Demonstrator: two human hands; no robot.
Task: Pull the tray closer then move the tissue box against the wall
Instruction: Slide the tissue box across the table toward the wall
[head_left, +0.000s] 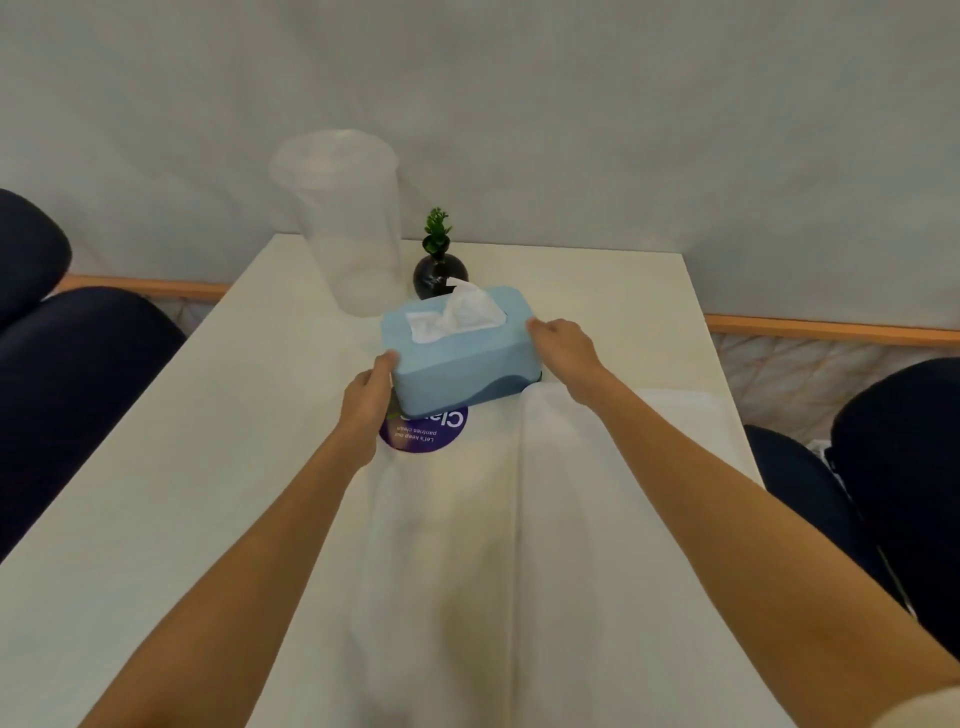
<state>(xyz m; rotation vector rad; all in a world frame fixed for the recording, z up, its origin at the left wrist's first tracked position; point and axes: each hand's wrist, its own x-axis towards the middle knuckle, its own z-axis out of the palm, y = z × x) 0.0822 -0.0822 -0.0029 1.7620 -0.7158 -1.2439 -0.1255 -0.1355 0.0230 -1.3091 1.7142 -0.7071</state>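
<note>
A light blue tissue box (457, 364) with a white tissue sticking out of its top sits mid-table, turned at a slant. My left hand (370, 402) grips its near left end and my right hand (563, 353) grips its right end. The box's near edge overlaps a round purple sticker (423, 436) and the far edge of the white tray (467, 545). The tray lies close in front of me between my forearms. The grey wall (571, 130) rises behind the far end of the white table (218, 415).
A tall clear plastic cup (348, 228) stands at the far left of the table. A small black vase with a green sprig (439, 260) stands right behind the box, near the wall. Dark blue seats (78, 364) flank the table on both sides.
</note>
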